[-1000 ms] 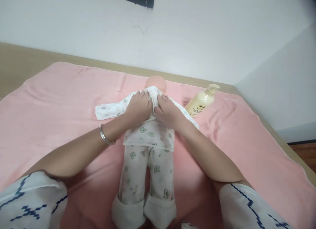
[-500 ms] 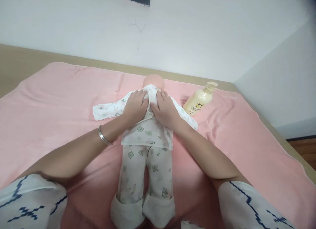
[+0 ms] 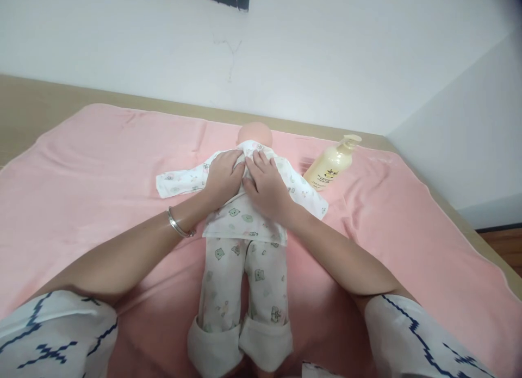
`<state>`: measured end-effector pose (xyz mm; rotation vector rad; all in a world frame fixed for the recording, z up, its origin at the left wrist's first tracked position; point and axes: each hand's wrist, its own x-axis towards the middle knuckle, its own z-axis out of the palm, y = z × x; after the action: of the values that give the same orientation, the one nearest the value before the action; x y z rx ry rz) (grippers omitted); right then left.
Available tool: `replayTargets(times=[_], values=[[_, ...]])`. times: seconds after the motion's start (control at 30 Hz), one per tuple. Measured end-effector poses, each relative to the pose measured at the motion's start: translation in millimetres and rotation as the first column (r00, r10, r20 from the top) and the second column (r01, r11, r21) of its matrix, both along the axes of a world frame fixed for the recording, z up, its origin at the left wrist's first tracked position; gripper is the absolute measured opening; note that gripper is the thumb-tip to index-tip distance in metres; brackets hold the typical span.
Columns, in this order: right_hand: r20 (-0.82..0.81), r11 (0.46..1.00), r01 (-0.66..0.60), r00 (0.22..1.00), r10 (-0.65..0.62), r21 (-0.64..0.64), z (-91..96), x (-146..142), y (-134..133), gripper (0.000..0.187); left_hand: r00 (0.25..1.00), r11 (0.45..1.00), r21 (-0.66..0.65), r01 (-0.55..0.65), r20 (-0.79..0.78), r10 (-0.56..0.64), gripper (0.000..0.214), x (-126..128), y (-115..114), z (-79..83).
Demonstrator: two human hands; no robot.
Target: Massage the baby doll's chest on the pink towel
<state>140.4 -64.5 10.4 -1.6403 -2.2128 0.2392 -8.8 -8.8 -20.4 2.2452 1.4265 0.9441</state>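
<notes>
A baby doll [image 3: 255, 132] lies on a pink towel [image 3: 101, 166], head away from me, dressed in a white printed shirt [image 3: 244, 217] and matching trousers [image 3: 244, 280]. My left hand [image 3: 222, 177], with a silver bracelet on its wrist, rests on the doll's upper chest with fingers curled on the shirt fabric near the collar. Beside it, my right hand [image 3: 265, 185] lies on the same part of the shirt, its fingers reaching the collar and meeting the left hand's fingers. Both shirt sleeves lie spread out to the sides.
A cream pump bottle [image 3: 331, 165] lies on its side on the towel, right of the doll's head. The towel covers a wooden surface [image 3: 24, 103] against a white wall. The table's right edge runs diagonally, with dark floor beyond.
My right hand has slid left toward the middle of the chest, so the two hands now touch at the collar. The left hand has barely moved.
</notes>
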Motion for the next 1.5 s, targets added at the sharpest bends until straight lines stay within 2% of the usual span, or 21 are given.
replayTargets(times=[0.1, 0.23, 0.3, 0.4, 0.47, 0.53, 0.63, 0.7, 0.77, 0.87, 0.93, 1.0, 1.1, 1.2, 1.27, 1.4, 1.5], values=[[-0.045, 0.998, -0.034, 0.998, 0.031, -0.049, 5.6, 2, -1, 0.067, 0.999, 0.999, -0.035, -0.002, 0.046, 0.004, 0.048, 1, -1, 2.0], [-0.073, 0.991, 0.070, 0.995, -0.062, 0.113, 21.9, 10, -7, 0.067, 0.998, 0.998, -0.059, -0.037, 0.038, 0.040, 0.047, 3, -3, 4.3], [-0.068, 0.979, 0.139, 0.989, -0.130, 0.148, 21.5, 10, -6, 0.068, 0.997, 0.996, -0.068, -0.051, 0.048, 0.054, 0.049, 3, -3, 3.9], [-0.016, 0.983, 0.178, 0.984, -0.177, 0.034, 9.1, 4, 1, 0.070, 0.998, 0.997, -0.065, -0.045, 0.048, 0.048, 0.051, 2, -3, 2.5], [0.004, 0.986, 0.151, 0.988, -0.151, -0.063, 2.2, 1, 5, 0.071, 0.998, 0.997, -0.057, -0.045, 0.045, 0.048, 0.051, 2, -3, 1.9], [-0.021, 0.991, 0.104, 0.994, -0.106, -0.079, 3.2, 2, 4, 0.071, 0.997, 0.997, -0.056, -0.050, 0.050, 0.053, 0.051, 2, -2, 1.4], [-0.046, 0.996, 0.075, 0.996, -0.073, 0.043, 16.4, 9, -4, 0.069, 0.996, 0.997, -0.056, -0.052, 0.066, 0.056, 0.048, 2, -1, 0.0], [-0.039, 0.986, 0.103, 0.994, -0.099, 0.133, 23.9, 13, -8, 0.068, 0.996, 0.997, -0.048, -0.055, 0.074, 0.059, 0.048, 2, 0, -1.3], [-0.053, 0.975, 0.147, 0.989, -0.140, 0.164, 23.8, 12, -8, 0.068, 0.995, 0.997, -0.049, -0.057, 0.076, 0.061, 0.048, 2, 0, -2.4], [-0.066, 0.983, 0.177, 0.983, -0.173, 0.054, 11.3, 7, 1, 0.070, 0.996, 0.996, -0.061, -0.057, 0.065, 0.061, 0.050, 2, 1, -3.0], [-0.052, 0.987, 0.150, 0.987, -0.153, -0.063, 3.6, 5, 8, 0.071, 0.996, 0.996, -0.058, -0.061, 0.062, 0.065, 0.050, 2, 1, -2.8], [-0.064, 0.988, 0.105, 0.992, -0.112, -0.111, 3.0, 5, 10, 0.070, 0.996, 0.996, -0.057, -0.063, 0.057, 0.067, 0.050, 2, 0, -2.2], [-0.098, 0.997, 0.079, 0.992, -0.080, -0.013, 14.4, 11, 4, 0.069, 0.997, 0.995, -0.073, -0.062, 0.047, 0.066, 0.050, 2, -1, -1.3], [-0.060, 0.986, 0.134, 0.990, -0.128, 0.103, 23.4, 12, -3, 0.069, 0.996, 0.995, -0.081, -0.062, 0.055, 0.066, 0.050, 2, -1, -0.9], [-0.014, 0.985, 0.148, 0.989, -0.148, 0.087, 20.7, 8, -3, 0.069, 0.996, 0.995, -0.079, -0.058, 0.059, 0.063, 0.049, 2, -1, -1.1], [0.013, 0.991, 0.111, 0.994, -0.110, -0.076, 6.7, 0, 0, 0.069, 0.997, 0.996, -0.067, -0.053, 0.058, 0.057, 0.050, 2, 0, -1.3], [-0.068, 0.997, 0.077, 0.995, -0.079, -0.030, 5.3, 8, 1, 0.070, 0.996, 0.995, -0.079, -0.057, 0.062, 0.062, 0.052, 2, 0, -0.6]])
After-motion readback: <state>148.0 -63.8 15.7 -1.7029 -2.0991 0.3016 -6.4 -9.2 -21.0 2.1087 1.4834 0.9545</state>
